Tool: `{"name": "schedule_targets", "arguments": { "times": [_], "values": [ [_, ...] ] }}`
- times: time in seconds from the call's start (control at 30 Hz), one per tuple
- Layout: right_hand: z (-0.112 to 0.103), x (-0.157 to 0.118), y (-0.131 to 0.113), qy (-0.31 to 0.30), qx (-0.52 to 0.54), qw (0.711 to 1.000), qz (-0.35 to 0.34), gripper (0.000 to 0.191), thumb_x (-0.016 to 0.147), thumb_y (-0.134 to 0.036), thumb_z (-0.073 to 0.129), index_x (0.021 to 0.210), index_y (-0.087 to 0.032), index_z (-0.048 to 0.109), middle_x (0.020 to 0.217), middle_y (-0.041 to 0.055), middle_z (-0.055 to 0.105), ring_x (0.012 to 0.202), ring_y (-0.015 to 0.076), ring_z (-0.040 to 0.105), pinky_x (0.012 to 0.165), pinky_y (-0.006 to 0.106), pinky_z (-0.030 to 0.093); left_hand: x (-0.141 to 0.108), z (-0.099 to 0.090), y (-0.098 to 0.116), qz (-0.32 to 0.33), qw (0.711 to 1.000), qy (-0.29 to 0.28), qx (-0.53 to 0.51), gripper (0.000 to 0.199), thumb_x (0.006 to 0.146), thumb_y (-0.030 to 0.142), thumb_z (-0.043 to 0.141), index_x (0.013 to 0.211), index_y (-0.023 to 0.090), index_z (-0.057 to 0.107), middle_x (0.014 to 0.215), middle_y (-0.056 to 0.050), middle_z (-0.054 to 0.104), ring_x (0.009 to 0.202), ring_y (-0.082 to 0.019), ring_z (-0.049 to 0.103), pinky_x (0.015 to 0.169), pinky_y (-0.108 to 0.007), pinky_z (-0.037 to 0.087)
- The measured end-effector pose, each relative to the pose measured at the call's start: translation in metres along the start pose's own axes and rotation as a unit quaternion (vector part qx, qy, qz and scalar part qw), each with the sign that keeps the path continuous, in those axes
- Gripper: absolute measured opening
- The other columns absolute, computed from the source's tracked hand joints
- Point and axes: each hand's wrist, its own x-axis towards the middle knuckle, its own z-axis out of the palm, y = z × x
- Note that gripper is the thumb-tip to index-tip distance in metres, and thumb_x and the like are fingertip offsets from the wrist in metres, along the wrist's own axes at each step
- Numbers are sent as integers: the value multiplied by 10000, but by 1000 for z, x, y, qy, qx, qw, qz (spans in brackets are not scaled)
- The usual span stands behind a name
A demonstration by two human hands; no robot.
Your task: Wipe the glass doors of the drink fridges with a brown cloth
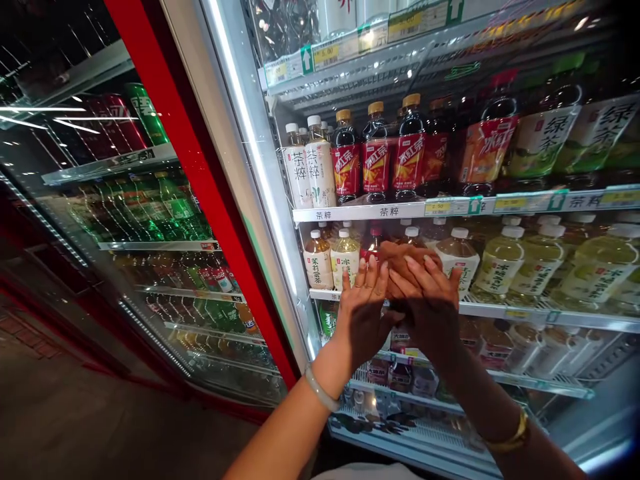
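Observation:
My left hand (363,310) is raised in front of the drink shelves, its fingers stretched upward and slightly apart. A pale bangle (320,389) circles that wrist. Close beside it, my right hand (430,303) also has its fingers extended, and a gold bracelet (510,432) is on its wrist. Behind the fingertips shows a brown patch (407,257); I cannot tell whether it is a cloth or a reflection. Tea bottles with white caps, such as a clear-yellow one (345,257) and a brownish one (457,250), stand behind the hands.
Several red-labelled bottles (376,157) and green-labelled bottles (545,130) stand on the shelf above. Its white front edge (350,213) carries labels and price tags. A red frame (200,160) separates this cooler from another one at left, with cans and green bottles (175,200).

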Motion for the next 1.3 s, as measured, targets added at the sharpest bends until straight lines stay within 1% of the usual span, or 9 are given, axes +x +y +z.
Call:
{"name": "schedule_targets", "arguments": {
  "times": [0.2,0.43,0.57,0.67,0.77,0.9,1.0,1.1,1.3],
  "values": [
    [1,-54,-8,-31,33,999,0,317,959,-333,665,1258,-228,680,1343,98,689,1446,274,487,1284,528,289,-20,23,5,-16,1000,14,-20,884,1017,395,513,1656,121,-33,1687,-265,235,1603,-370,103,1256,-691,210],
    [-16,-10,24,-4,-6,1000,-9,354,953,-312,668,1303,-263,655,1418,91,641,1452,294,484,1280,598,258,-7,29,11,-15,999,34,-5,941,974,304,557,1654,129,-70,1701,-253,201,1598,-402,89,1234,-745,177],
    [-23,-41,31,12,-18,999,43,374,901,-287,737,1267,-249,671,1438,110,613,1450,349,480,1245,627,328,-9,38,18,-28,999,27,-11,906,983,321,540,1663,156,-36,1713,-223,191,1598,-403,87,1244,-741,155],
    [-16,-62,19,-13,9,999,44,344,937,-309,696,1276,-259,674,1400,91,647,1456,300,477,1282,569,293,-10,44,23,-30,999,21,-29,874,995,353,519,1667,150,-1,1716,-233,152,1597,-412,78,1249,-739,124],
    [-15,-47,18,-36,38,999,13,325,974,-385,643,1279,-277,672,1374,73,673,1441,276,497,1299,567,240,-8,47,28,-38,998,29,-48,893,986,344,526,1664,131,-15,1715,-251,98,1595,-409,39,1246,-733,143],
    [-31,-20,47,-3,-4,1000,4,375,923,-333,718,1289,-277,662,1408,89,647,1427,329,511,1262,644,270,-3,45,32,-55,998,13,-28,962,952,261,573,1661,180,-72,1717,-236,40,1587,-409,30,1232,-744,152],
    [-39,-38,58,32,-8,998,53,489,867,-320,774,1338,-293,644,1493,103,576,1455,389,465,1238,683,302,-2,46,35,-61,998,-5,-5,1021,938,259,620,1656,209,-104,1714,-228,-31,1574,-420,-40,1215,-765,148],
    [-34,-65,45,27,-2,995,96,487,876,-285,758,1349,-319,645,1486,94,587,1440,364,492,1243,609,357,-2,52,37,-62,998,-6,18,1077,927,268,658,1647,215,-141,1696,-217,-153,1556,-428,-127,1199,-789,123],
    [-30,-45,42,-15,27,999,7,375,926,-299,719,1297,-301,669,1362,47,684,1430,265,505,1295,566,253,-1,63,37,-69,997,14,43,1100,924,274,677,1641,235,-156,1687,-194,-216,1562,-421,-148,1194,-797,92]
  ]
}}
